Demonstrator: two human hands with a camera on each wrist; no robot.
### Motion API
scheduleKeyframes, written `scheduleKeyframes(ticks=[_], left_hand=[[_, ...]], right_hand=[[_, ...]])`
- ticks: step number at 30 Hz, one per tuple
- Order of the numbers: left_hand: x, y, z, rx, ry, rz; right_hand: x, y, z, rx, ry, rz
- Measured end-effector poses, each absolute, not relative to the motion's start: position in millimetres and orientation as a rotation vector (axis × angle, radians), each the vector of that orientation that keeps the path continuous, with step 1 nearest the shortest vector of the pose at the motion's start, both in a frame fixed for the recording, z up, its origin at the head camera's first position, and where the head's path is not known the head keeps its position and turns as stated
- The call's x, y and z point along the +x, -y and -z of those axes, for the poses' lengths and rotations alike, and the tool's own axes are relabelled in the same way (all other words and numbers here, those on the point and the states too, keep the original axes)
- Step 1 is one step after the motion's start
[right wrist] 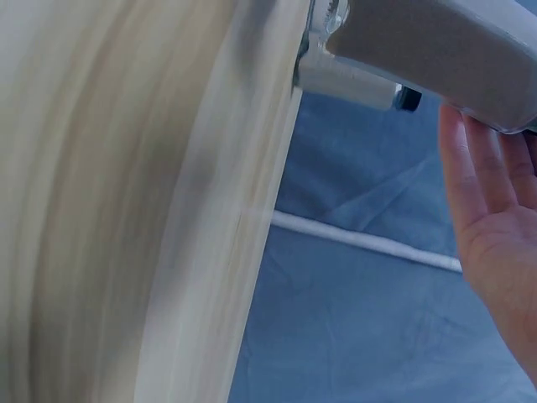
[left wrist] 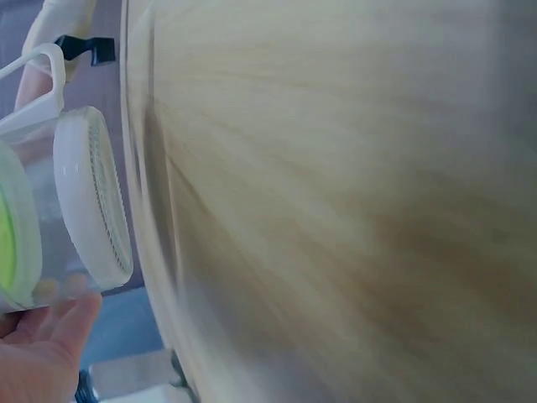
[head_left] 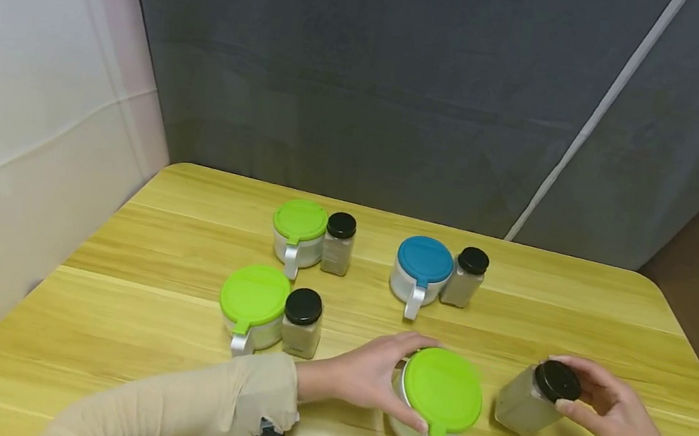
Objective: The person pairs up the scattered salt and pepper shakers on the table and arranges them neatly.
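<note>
My left hand (head_left: 376, 375) grips a seasoning pot with a green lid (head_left: 442, 390), fingers behind it and thumb along its near side. The pot has a clear body, and its white handle points toward me. In the left wrist view the pot's white base (left wrist: 96, 197) shows just over the wood. To the right, my right hand (head_left: 609, 415) holds a spice jar (head_left: 526, 402) by its black cap, fingers behind and thumb in front. The jar leans, its bottom toward the left. The right wrist view shows fingers (right wrist: 495, 164) against the jar's side.
On the wooden table (head_left: 142, 269), two more green-lidded pots (head_left: 254, 298) stand at left, each beside a black-capped jar (head_left: 301, 328). A blue-lidded pot (head_left: 425, 260) and another jar (head_left: 466, 278) stand behind my hands. A dark curtain (head_left: 358, 74) hangs past the far edge.
</note>
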State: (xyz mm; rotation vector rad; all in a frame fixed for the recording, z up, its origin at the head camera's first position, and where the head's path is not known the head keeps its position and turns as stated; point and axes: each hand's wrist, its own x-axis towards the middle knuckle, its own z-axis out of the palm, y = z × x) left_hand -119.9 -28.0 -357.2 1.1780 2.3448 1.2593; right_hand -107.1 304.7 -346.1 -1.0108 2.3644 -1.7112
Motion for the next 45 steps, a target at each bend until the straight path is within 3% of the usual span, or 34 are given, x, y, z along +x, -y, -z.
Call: scheduleKeyframes(ticks=[18,45], left_hand=[[-122.0,60.6,362.2,1.064,-2.372,-1.312],[-132.7,65.5,371.2,1.013,-2.429,-1.372]], right_hand=[[-113.3,-270.9,355.5,-1.166,-2.301,1.725],[-124.7,-237.2,357.1,-1.121,-2.34,1.602]])
